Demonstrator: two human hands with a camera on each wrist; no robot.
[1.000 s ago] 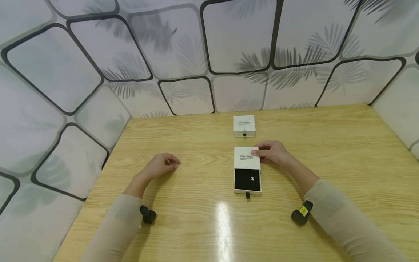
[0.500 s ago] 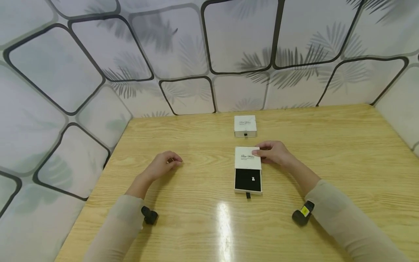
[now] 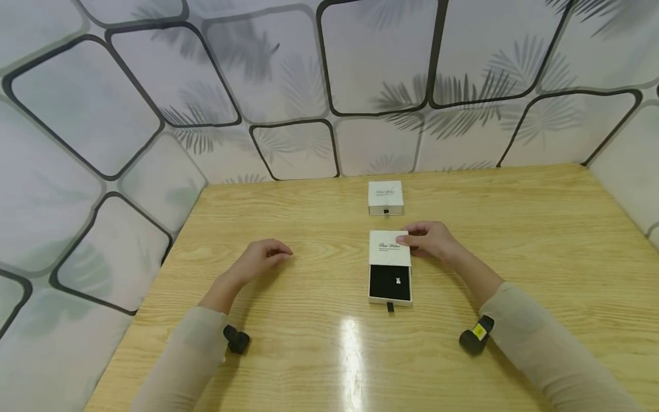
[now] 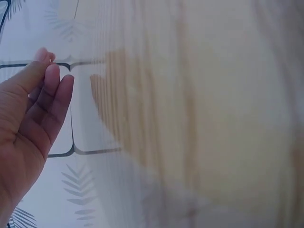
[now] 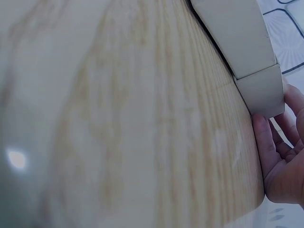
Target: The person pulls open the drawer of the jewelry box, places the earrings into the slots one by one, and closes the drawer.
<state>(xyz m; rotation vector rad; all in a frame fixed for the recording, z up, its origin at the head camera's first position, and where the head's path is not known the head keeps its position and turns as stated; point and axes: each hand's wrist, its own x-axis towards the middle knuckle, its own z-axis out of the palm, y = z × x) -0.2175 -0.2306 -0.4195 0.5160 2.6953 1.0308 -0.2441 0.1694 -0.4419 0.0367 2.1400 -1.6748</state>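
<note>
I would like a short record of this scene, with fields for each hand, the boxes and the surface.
left hand: empty, fingers loosely curled, above the wooden table
right hand: grips the sleeve of the near box at its right side
near box: white sliding box, drawer pulled out toward the person
drawer: black lining, a small pale piece inside, black pull tab at the front
far box: white, closed, apart from the near box

White sliding gift box mid-table, black-lined drawer pulled out toward the person, small charm inside
</note>
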